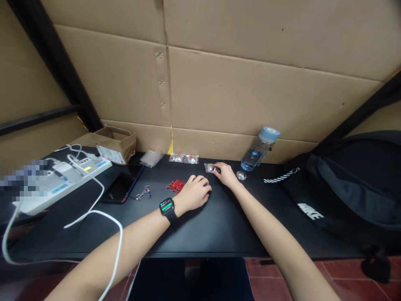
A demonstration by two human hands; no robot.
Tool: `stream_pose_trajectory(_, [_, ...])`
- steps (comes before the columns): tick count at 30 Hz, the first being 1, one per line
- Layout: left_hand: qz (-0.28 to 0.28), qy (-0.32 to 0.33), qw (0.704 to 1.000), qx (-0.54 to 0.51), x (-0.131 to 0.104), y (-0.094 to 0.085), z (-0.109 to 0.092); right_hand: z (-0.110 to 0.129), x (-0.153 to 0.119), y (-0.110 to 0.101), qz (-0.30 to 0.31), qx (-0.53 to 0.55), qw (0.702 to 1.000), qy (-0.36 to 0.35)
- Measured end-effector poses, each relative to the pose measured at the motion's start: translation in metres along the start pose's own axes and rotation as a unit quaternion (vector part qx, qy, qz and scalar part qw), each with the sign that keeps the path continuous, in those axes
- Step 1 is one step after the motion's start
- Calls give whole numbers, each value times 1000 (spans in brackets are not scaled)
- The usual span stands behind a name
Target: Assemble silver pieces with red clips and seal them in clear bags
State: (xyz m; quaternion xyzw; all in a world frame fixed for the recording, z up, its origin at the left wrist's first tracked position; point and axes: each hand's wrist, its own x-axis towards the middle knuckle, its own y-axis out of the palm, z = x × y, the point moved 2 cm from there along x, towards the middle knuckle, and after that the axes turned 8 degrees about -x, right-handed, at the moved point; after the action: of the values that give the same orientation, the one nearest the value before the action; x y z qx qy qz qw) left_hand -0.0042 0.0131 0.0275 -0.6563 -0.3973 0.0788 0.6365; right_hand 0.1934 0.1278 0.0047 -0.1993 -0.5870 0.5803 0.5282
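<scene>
Between its thumb and fingers, my right hand pinches a small clear plastic packet at the back of the black table. My left hand rests palm down on the table, fingers loosely bent and apart, with no object visible in it; its palm side is hidden. Just left of that hand lies a pile of small red pieces. Two sealed clear packets with bits of red inside lie along the cardboard wall. Right of my right hand sits a round clear plastic piece.
A water bottle leans at the back right, near a black bag. Leftward are a stack of clear bags, a keychain, a phone, a paper box and a power strip with white cables.
</scene>
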Motion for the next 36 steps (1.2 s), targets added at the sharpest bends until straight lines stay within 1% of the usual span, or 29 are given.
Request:
stream_pose_trajectory(3, [17,11,1000,-15,-1,0,-2,-2,22,9,-18,0,999,31])
stream_pose_trajectory(5, [24,9,999,-23,-1,-1,-1,-1,31,14,-30,0,999,44])
stream_pose_trajectory(10, [28,5,999,-31,-2,0,-1,4,40,24,-62,6,996,70])
stream_pose_trajectory(13, [26,11,999,-31,0,-2,0,6,41,22,-69,18,995,73])
stream_pose_trajectory(15, [17,-3,1000,-24,1,-9,8,4,40,14,-62,16,995,74])
stream_pose_trajectory(17, [-5,-49,999,-8,0,-22,25,-5,34,0,-46,2,996,77])
stream_pose_trajectory(19, [-29,-111,993,-3,-5,-39,51,-18,23,-19,-23,-19,998,64])
stream_pose_trajectory(20, [-30,-134,990,-14,-9,-47,65,-25,15,-29,-8,-31,998,48])
stream_pose_trajectory(21, [-21,-149,988,-30,-14,-54,78,-33,7,-39,11,-45,998,34])
stream_pose_trajectory(22, [-1,-152,987,-52,-20,-59,90,-41,-1,-49,34,-58,997,28])
stream_pose_trajectory(24, [49,-133,985,-100,-30,-64,108,-56,-19,-64,73,-73,994,43])
stream_pose_trajectory(25, [68,-120,983,-121,-34,-65,113,-63,-27,-69,82,-77,992,51])
stream_pose_trajectory(27, [89,-109,978,-151,-39,-64,119,-72,-41,-76,83,-78,991,65])
stream_pose_trajectory(30, [102,-105,973,-177,-40,-60,119,-81,-54,-79,66,-64,993,74])
stream_pose_trajectory(36, [119,-40,965,-231,-35,-57,112,-91,-61,-73,70,-24,992,100])
